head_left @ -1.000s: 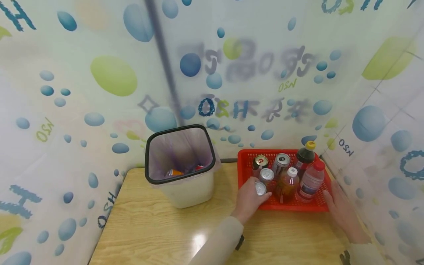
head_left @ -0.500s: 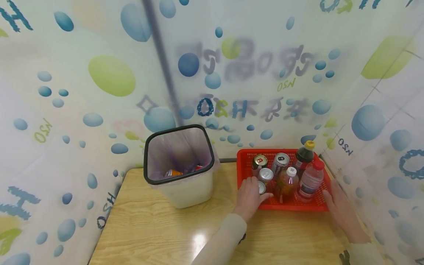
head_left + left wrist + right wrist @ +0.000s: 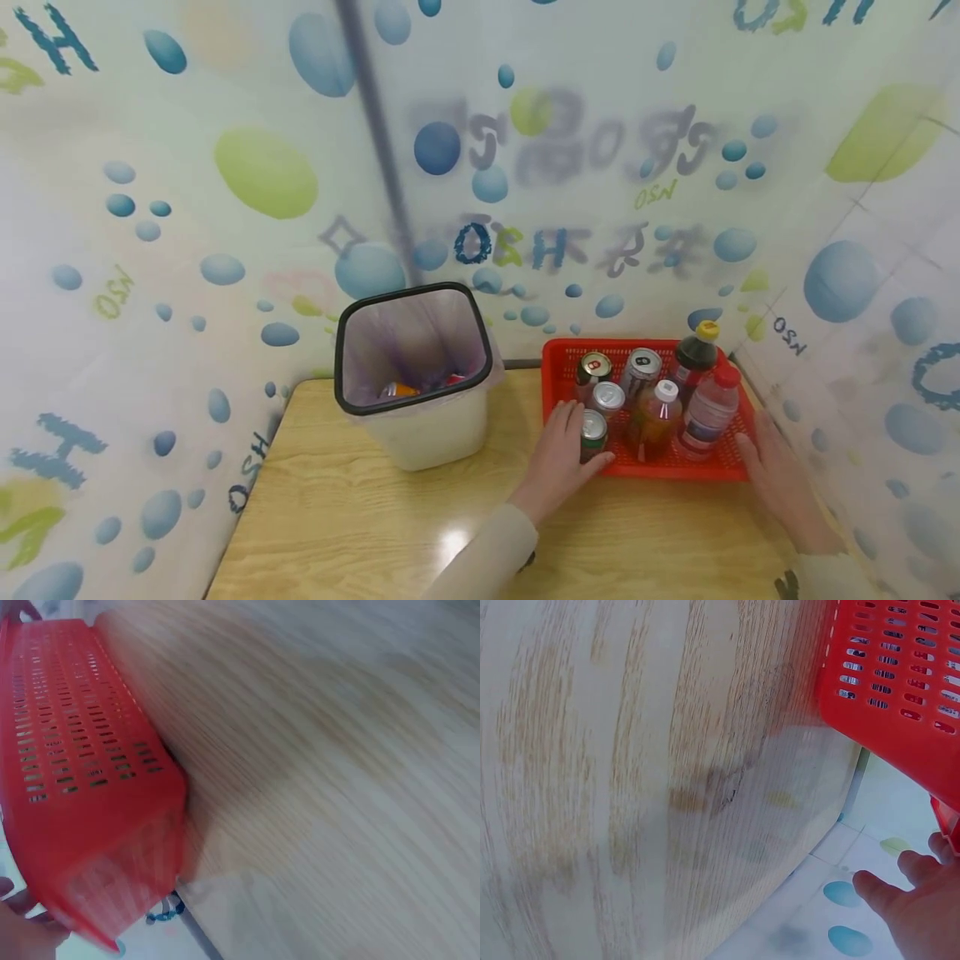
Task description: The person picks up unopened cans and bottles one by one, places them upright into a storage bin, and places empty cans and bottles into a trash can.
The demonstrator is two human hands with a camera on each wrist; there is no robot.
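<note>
A red plastic basket point(image 3: 675, 472) on the table holds several drink cans and bottles. My left hand point(image 3: 557, 462) is at its front left corner, fingers extended over the left rim and thumb apart. Between thumb and fingers stands an upright green-sided can point(image 3: 593, 435) with a silver top, its side partly visible. In the left wrist view, the left fingertips point(image 3: 22, 904) are near the basket's end rim. My right hand point(image 3: 772, 467) lies along the basket's right end. The right wrist view has its fingers point(image 3: 881, 894) spread, some by the rim; contact is unclear.
A white bin point(image 3: 442, 437) with a black rim and a clear liner stands left of the basket, cans inside it. Also in the basket are a silver can point(image 3: 607, 397), a cola bottle point(image 3: 693, 358), an amber drink bottle point(image 3: 654, 421) and a red-capped bottle point(image 3: 705, 417).
My left hand has drawn slightly left and down from around the green-sided can, so more of the can shows. The right hand stays by the basket's right end. The head view has shifted slightly.
</note>
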